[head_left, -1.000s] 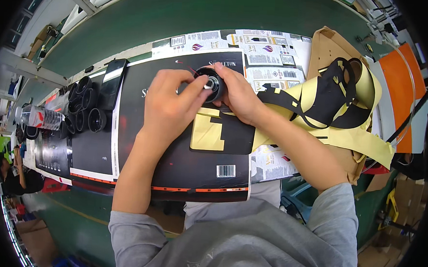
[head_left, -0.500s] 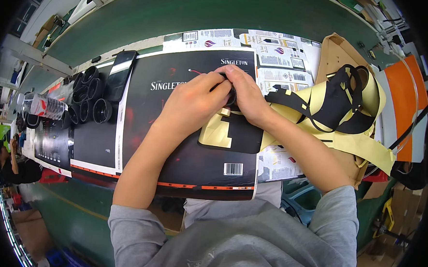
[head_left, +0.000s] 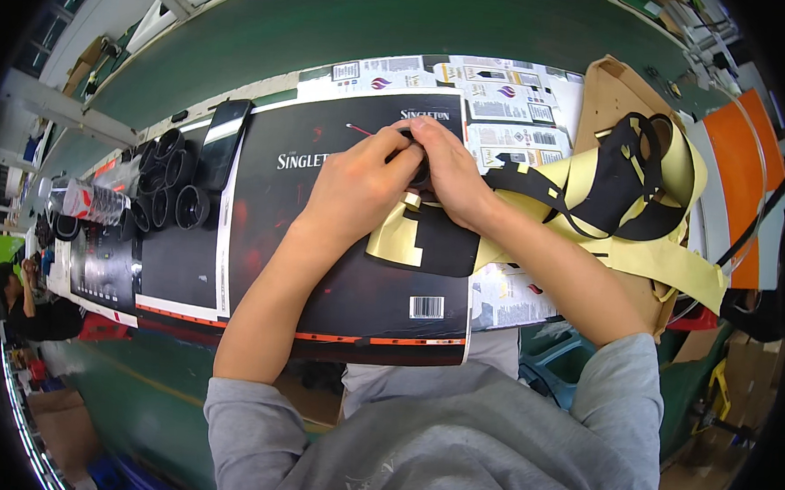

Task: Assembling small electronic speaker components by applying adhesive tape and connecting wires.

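My left hand (head_left: 358,183) and my right hand (head_left: 449,175) meet over the printed black sheet, both closed around a small black round part (head_left: 422,172). My fingers cover most of it; it resembles the black cup-shaped parts (head_left: 191,206) grouped at the left. Just below my hands lies a black sheet with yellow backing (head_left: 396,243), partly peeled or cut out. By my right forearm is a loosely coiled strip of black material on yellow backing paper (head_left: 582,179), with cut-out shapes along it.
A phone (head_left: 223,143) lies beside the cups, and a clear plastic bottle (head_left: 95,203) is farther left. The printed black sheet (head_left: 355,287) covers the table under my arms. An open cardboard box (head_left: 607,83) sits beneath the coiled strip. At the far left is another person (head_left: 30,301).
My hands stay together on the black part, with only slight finger movement. The whole view has shifted a little.
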{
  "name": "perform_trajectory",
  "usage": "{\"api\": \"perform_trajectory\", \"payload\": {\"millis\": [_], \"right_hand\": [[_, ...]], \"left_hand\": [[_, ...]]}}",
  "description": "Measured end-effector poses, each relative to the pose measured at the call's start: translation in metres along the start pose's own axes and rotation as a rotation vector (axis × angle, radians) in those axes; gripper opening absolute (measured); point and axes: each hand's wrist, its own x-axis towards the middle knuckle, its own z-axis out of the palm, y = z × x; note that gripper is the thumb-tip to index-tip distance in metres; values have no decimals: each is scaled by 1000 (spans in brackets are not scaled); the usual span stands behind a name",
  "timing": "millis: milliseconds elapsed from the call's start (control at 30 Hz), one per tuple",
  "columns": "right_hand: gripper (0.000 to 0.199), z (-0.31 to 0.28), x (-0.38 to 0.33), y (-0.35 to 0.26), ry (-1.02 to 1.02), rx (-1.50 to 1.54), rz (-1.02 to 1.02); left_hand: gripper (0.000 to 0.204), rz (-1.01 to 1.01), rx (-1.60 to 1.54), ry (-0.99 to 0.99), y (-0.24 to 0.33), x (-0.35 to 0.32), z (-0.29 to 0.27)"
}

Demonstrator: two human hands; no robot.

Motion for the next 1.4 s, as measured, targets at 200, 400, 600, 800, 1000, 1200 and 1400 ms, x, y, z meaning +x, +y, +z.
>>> {"api": "perform_trajectory", "payload": {"millis": [200,400,600,800,1000,1200,1400], "right_hand": [[39,-15,2,-6,-99,346,118],[47,-24,3,-12,-177,442,146],[51,-23,2,-13,-133,495,177],[51,-28,6,-8,-195,522,174],[48,-20,5,-6,-120,480,161],[39,-14,3,3,-107,-228,-176],[27,1,-13,7,19,-397,-429]], "left_hand": [[23,113,-111,195,4,4,-8],[26,110,-140,250,5,0,-19],[24,-16,-248,236,1,-5,-25],[24,-15,-249,197,2,-3,-27],[25,2,-198,187,5,-2,-22],[28,66,-2,63,6,-3,-16],[22,106,80,11,10,-4,-19]]}}
